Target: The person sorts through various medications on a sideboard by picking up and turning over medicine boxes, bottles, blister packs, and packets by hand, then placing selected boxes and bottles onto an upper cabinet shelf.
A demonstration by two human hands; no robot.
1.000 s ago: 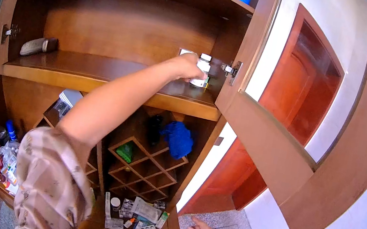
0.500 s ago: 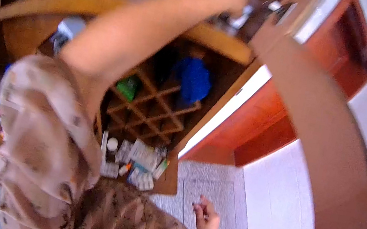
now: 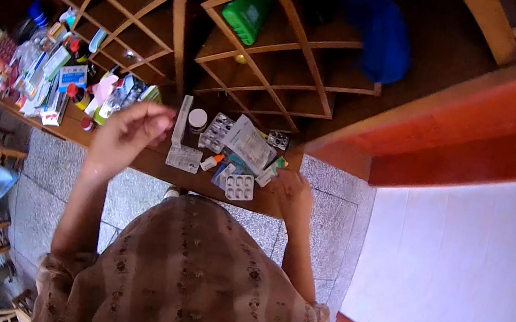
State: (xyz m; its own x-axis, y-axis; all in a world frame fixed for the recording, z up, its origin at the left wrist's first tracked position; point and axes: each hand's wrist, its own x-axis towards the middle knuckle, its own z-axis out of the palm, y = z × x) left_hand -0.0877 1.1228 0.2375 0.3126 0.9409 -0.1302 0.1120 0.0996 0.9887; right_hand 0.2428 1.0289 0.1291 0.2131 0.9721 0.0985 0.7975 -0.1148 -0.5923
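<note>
My left hand [image 3: 126,138] hovers above the front edge of the wooden counter [image 3: 137,159], fingers loosely curled and apart, nothing in it. My right hand [image 3: 294,194] rests at the counter's right front corner, its fingertips next to a small green and white box [image 3: 272,170] and holding nothing that I can see. Between the hands lie a white blister pack [image 3: 239,187], foil pill sheets [image 3: 248,143], a clear pill strip box [image 3: 183,157] and a white-capped bottle [image 3: 197,120].
Behind the counter stands a diamond lattice rack [image 3: 269,59] with a green object [image 3: 248,16] and a blue cloth [image 3: 382,30] in it. Several medicine boxes and bottles [image 3: 46,72] crowd the counter's left end. A wooden chair [image 3: 0,151] stands on the grey floor at the left.
My left arm has come down from the upper shelf, leaving the white bottle there. The view has swung down to the counter, and my right hand has risen to its edge.
</note>
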